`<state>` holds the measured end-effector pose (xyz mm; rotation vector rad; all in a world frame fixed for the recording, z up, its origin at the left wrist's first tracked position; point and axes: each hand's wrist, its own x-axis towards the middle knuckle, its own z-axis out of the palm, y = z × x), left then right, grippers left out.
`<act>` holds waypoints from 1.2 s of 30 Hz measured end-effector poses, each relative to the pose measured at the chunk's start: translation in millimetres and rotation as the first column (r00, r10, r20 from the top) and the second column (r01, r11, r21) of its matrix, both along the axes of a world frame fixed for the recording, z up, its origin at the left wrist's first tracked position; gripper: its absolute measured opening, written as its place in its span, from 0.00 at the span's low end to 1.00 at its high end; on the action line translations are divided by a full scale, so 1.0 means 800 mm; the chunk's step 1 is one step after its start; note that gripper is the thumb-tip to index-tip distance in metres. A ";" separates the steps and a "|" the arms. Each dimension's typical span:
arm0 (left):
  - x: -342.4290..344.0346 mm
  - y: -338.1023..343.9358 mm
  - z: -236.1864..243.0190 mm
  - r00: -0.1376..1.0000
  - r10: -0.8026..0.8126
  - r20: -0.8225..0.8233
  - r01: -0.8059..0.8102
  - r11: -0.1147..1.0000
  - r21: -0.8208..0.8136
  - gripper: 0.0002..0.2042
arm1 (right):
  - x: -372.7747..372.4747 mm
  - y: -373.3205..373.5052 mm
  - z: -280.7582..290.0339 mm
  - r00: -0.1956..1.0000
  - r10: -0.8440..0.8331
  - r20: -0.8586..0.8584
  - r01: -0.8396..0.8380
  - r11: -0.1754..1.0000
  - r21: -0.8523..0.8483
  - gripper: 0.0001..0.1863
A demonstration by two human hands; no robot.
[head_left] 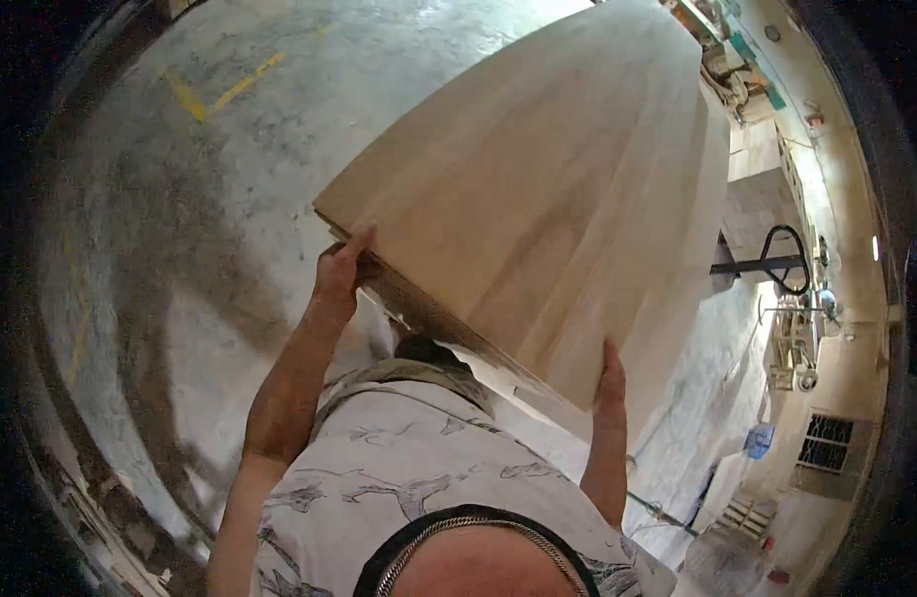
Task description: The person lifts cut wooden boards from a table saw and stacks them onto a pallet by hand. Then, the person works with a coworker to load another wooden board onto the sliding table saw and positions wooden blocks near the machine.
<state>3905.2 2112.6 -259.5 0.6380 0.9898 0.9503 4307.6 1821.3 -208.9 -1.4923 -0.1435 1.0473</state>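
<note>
A large pale plywood sheet (518, 189), on top of at least one more layer showing at its left corner, stretches from just in front of my body toward the top of the view. My left hand (344, 264) grips the near edge by that corner, thumb on top and fingers partly hidden at the edge. Further right along the same end, my right hand (608, 383) holds the sheet, its thumb lying on the face and the other fingers hidden.
Grey concrete floor (210, 199) with yellow tape lines (250, 80) lies left of the sheet. At the right are a wooden cabinet (752, 174), a black looped handle on a bar (783, 264) and equipment along the wall, with a barred window (826, 443) lower down.
</note>
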 end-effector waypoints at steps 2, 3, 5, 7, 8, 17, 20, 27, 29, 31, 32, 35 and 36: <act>-0.008 0.000 -0.004 0.997 -0.018 0.075 0.017 1.000 0.016 0.26 | -0.024 0.005 -0.007 1.000 -0.009 0.008 0.008 1.000 0.010 0.34; -0.008 0.004 -0.002 0.996 0.001 0.086 -0.003 1.000 0.019 0.26 | -0.027 0.008 -0.002 1.000 -0.011 0.021 0.011 1.000 0.024 0.34; -0.006 0.025 -0.002 0.997 -0.006 -0.074 0.000 0.997 -0.079 0.25 | -0.014 0.027 0.011 0.998 0.048 0.043 -0.049 0.999 0.006 0.34; -0.007 0.028 -0.003 1.000 -0.003 -0.016 0.002 0.998 -0.057 0.24 | -0.010 0.038 0.013 0.993 0.108 0.056 -0.107 0.994 -0.020 0.34; -0.009 0.026 -0.006 0.999 -0.023 0.033 0.024 0.999 -0.031 0.22 | -0.013 0.040 0.010 0.993 0.107 0.056 -0.107 0.994 -0.005 0.34; 0.038 -0.041 -0.106 0.774 -0.139 0.617 0.072 0.989 0.133 0.29 | 0.111 0.047 -0.046 0.978 0.194 0.079 -0.201 0.976 0.084 0.31; 0.043 -0.084 -0.120 0.775 -0.162 0.611 0.056 0.980 0.189 0.26 | 0.157 0.057 -0.029 0.965 0.253 0.071 -0.258 0.963 0.071 0.30; 0.092 -0.246 -0.182 0.797 0.204 0.569 -0.121 0.976 -0.180 0.24 | 0.182 0.058 0.021 0.906 0.413 0.095 -0.416 0.909 0.014 0.31; 0.120 -0.286 -0.201 0.759 0.242 0.605 -0.141 0.967 -0.211 0.24 | 0.216 0.047 0.033 0.924 0.376 0.066 -0.375 0.927 -0.021 0.33; 0.148 -0.323 -0.204 0.889 0.184 0.419 -0.013 0.925 -0.380 0.23 | 0.236 0.048 0.055 0.943 0.330 0.032 -0.328 0.943 -0.058 0.36; 0.148 -0.348 -0.211 0.884 0.201 0.423 -0.015 0.915 -0.404 0.23 | 0.231 0.044 0.075 0.926 0.373 -0.050 -0.376 0.924 -0.073 0.38; 0.170 -0.371 -0.219 0.878 0.271 0.394 -0.101 0.910 -0.402 0.20 | 0.239 0.041 0.101 0.900 0.394 -0.187 -0.416 0.904 -0.094 0.40; 0.178 -0.359 -0.222 0.909 0.324 0.262 -0.213 0.903 -0.374 0.20 | 0.240 0.042 0.101 0.885 0.381 -0.266 -0.417 0.904 -0.091 0.41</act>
